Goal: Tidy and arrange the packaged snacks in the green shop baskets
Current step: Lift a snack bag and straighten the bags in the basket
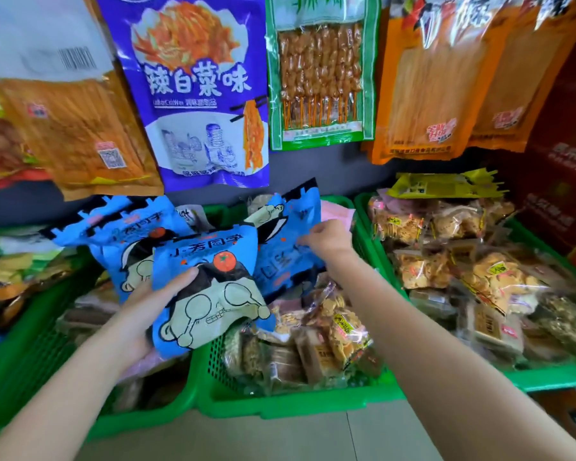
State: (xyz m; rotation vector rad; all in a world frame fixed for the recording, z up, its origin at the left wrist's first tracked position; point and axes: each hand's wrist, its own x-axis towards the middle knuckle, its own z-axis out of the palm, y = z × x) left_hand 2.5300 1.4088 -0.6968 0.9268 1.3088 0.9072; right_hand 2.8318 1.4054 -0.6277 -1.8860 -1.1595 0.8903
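Hanging display above the baskets: a purple pouch (193, 94) printed with white characters, a green-bordered skewer pack (320, 78) just beside it, orange packs (426, 88) toward the right and amber packs (77, 128) toward the left. Red cartons (566, 154) at far right; pale floor (280, 437) below.

The left hand (147, 314) grips a blue snack bag (210, 294), thumb across its front. The right hand's (330, 237) fingers (313, 232) pinch another blue bag (286, 247) above the middle green basket (280, 404).
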